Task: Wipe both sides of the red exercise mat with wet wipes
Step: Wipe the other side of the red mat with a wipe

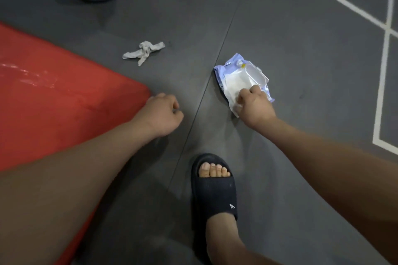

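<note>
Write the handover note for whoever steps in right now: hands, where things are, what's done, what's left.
Left hand: fingers curled, holding nothing, by the corner of the red mat.
Right hand: fingers curled on the wet wipes pack, lid open, on the floor.
The red mat lies flat at left, wet streaks on its upper face.
Used wipe: crumpled on the floor beyond it.
Done: likely some wiping of the upper face.
Left: take a fresh wipe, carry on; underside not visible.
</note>
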`<state>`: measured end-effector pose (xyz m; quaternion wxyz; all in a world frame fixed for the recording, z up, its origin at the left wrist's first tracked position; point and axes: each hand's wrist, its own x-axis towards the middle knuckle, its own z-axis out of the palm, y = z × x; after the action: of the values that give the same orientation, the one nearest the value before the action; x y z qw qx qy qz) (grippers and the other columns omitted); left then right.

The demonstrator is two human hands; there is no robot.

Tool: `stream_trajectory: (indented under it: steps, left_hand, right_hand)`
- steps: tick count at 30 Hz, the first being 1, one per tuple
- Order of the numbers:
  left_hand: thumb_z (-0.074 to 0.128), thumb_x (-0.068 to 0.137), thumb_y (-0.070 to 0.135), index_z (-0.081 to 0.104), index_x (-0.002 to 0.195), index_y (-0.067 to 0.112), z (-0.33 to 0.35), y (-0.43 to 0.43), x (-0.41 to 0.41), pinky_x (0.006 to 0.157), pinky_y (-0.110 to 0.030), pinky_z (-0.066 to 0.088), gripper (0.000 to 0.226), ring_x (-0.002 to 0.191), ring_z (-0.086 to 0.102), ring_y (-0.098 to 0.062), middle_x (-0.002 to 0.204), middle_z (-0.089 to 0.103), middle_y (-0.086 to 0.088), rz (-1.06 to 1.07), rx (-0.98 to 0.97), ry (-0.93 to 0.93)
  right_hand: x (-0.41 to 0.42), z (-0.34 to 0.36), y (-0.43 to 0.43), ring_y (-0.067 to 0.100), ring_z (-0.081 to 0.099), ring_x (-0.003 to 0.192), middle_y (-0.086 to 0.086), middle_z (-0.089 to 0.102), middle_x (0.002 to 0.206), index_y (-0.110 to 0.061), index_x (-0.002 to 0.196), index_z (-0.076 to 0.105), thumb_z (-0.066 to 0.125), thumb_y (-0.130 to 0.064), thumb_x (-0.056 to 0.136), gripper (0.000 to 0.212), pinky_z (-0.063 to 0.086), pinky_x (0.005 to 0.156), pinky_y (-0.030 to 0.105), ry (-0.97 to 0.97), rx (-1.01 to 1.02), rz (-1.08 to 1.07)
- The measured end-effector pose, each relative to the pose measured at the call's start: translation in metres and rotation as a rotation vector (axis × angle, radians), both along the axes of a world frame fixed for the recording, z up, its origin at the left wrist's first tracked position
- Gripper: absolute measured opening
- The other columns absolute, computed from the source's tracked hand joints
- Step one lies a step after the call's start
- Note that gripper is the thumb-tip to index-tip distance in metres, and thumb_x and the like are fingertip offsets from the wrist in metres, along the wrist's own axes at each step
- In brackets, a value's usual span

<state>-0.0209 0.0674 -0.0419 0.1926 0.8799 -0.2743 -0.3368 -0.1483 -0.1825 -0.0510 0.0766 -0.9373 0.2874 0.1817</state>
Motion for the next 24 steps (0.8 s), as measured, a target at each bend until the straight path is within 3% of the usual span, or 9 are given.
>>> stream_trajectory:
  steps: [6,8,12,15,19,21,23,24]
  left_hand:
    - [0.06,0.089,0.024,0.069,0.102,0.016,0.006,0.022,0.001,0.098,-0.03,0.043,0.018,0.108,0.06,-0.028,0.108,0.062,-0.01,0.074,-0.051,-0.007]
    - [0.06,0.09,0.021,0.069,0.104,0.015,0.013,0.028,0.002,0.092,-0.024,0.04,0.018,0.106,0.06,-0.025,0.107,0.061,-0.007,0.109,-0.072,0.011]
    - [0.061,0.089,0.013,0.063,0.125,0.012,0.038,0.044,0.007,0.089,-0.013,0.032,0.036,0.12,0.055,-0.021,0.128,0.059,-0.009,0.118,-0.12,0.072]
    - [0.064,0.086,0.017,0.046,0.144,0.008,0.064,0.07,0.013,0.101,-0.011,0.027,0.061,0.136,0.045,-0.021,0.147,0.048,-0.011,0.068,-0.132,0.106]
    - [0.055,0.066,0.038,0.028,0.157,0.014,0.094,0.108,0.026,0.115,-0.017,0.024,0.099,0.147,0.033,-0.018,0.16,0.033,-0.008,0.023,-0.131,0.137]
    - [0.056,0.064,0.038,0.049,0.146,0.02,0.101,0.126,0.03,0.109,-0.02,0.036,0.084,0.134,0.048,-0.012,0.146,0.052,-0.002,0.09,-0.105,0.218]
    - [0.059,0.068,0.035,0.07,0.107,0.015,0.095,0.141,0.029,0.085,-0.032,0.05,0.045,0.091,0.06,-0.011,0.099,0.069,-0.001,0.188,-0.158,0.264]
    - [0.061,0.073,0.033,0.069,0.092,0.01,0.09,0.147,0.028,0.072,-0.033,0.046,0.03,0.075,0.054,-0.011,0.079,0.063,0.0,0.248,-0.207,0.286]
  right_hand:
    - [0.013,0.015,-0.005,0.037,0.053,0.101,0.013,0.055,0.107,-0.008,0.096,0.066,0.057,-0.02,0.084,0.019,0.052,0.08,0.043,-0.113,0.006,-0.026]
    - [0.023,0.029,0.004,0.03,0.055,0.09,0.009,0.058,0.096,-0.008,0.087,0.062,0.059,-0.021,0.082,0.014,0.051,0.074,0.038,-0.169,0.056,-0.043]
    - [0.047,0.061,0.044,0.012,0.053,0.061,-0.001,0.062,0.072,-0.015,0.081,0.059,0.063,-0.025,0.085,0.012,0.041,0.053,0.018,-0.09,0.39,-0.007]
    - [0.064,0.08,0.088,0.008,0.052,0.062,-0.001,0.063,0.073,-0.014,0.087,0.066,0.065,-0.018,0.088,0.004,0.042,0.062,0.022,-0.043,0.7,0.051]
    - [0.08,0.1,0.142,0.009,0.051,0.061,-0.002,0.06,0.07,-0.013,0.088,0.067,0.058,-0.002,0.092,0.014,0.04,0.055,0.022,-0.019,1.108,0.086]
    - [0.087,0.106,0.161,0.011,0.052,0.063,0.002,0.06,0.074,-0.011,0.093,0.067,0.058,-0.002,0.091,0.013,0.041,0.055,0.02,-0.012,1.26,0.035]
    - [0.092,0.102,0.175,0.013,0.054,0.065,0.006,0.061,0.08,-0.011,0.102,0.067,0.056,-0.002,0.092,0.017,0.043,0.057,0.022,-0.037,1.315,-0.044]
    - [0.095,0.098,0.181,0.013,0.055,0.065,0.007,0.062,0.082,-0.011,0.107,0.065,0.054,-0.002,0.094,0.02,0.045,0.058,0.023,-0.065,1.298,-0.1]
